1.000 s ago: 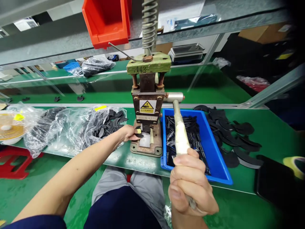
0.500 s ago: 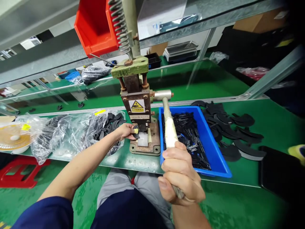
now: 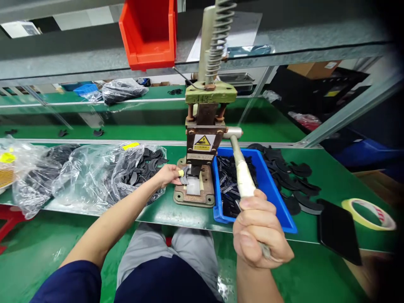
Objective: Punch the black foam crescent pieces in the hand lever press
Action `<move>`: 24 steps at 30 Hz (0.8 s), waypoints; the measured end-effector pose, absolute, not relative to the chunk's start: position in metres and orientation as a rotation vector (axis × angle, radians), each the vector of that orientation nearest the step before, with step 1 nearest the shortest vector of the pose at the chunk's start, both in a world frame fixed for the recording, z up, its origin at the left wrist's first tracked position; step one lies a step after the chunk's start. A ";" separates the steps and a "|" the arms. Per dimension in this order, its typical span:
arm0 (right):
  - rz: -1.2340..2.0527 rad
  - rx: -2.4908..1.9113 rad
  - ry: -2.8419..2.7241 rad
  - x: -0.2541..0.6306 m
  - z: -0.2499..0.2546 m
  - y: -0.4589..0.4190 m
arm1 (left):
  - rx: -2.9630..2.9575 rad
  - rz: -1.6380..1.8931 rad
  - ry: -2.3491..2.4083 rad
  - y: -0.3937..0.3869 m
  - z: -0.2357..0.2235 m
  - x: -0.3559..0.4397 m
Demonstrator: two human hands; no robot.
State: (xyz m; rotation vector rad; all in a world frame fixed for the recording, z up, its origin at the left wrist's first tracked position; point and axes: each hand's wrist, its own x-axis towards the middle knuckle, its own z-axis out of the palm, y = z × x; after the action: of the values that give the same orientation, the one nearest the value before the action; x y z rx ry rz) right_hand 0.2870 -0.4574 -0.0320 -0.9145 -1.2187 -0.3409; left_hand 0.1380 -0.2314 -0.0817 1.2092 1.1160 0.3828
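My left hand point(image 3: 170, 174) pinches a dark curved piece point(image 3: 184, 176) at the left side of the hand press's die. A bit of yellow shows at its fingertips. The fist of my right hand point(image 3: 260, 229) is wrapped round the pale-wrapped lever handle point(image 3: 244, 176), which slopes from the press's right side toward me. The hand press point(image 3: 203, 162) stands upright on a brown metal base, with a yellow warning label on its front. In front of the die lies a pale plate point(image 3: 192, 185). How far the piece reaches into the die I cannot tell.
Right of the press, a blue bin point(image 3: 274, 195) holds many small black parts, with dark curved pieces point(image 3: 293, 179) beyond it. A black flat object point(image 3: 337, 229) and a tape roll point(image 3: 369, 213) lie farther right. Clear bags point(image 3: 91, 172) of dark pieces lie left. An orange-red bin point(image 3: 151, 59) is above.
The view has turned and levelled, bringing the tape roll more into sight. My left hand still holds the curved piece by the die, and my right hand keeps its grip on the lever.
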 end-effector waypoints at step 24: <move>-0.552 -0.703 -1.091 0.280 -0.029 -0.432 | 1.847 0.414 1.586 -0.181 -0.078 0.075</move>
State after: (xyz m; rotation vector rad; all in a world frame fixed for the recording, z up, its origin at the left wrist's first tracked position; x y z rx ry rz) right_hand 0.2803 -0.4318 -0.0286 -0.7031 -1.0913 -0.5517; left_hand 0.0755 -0.1807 -0.0781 1.8466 1.5857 0.4142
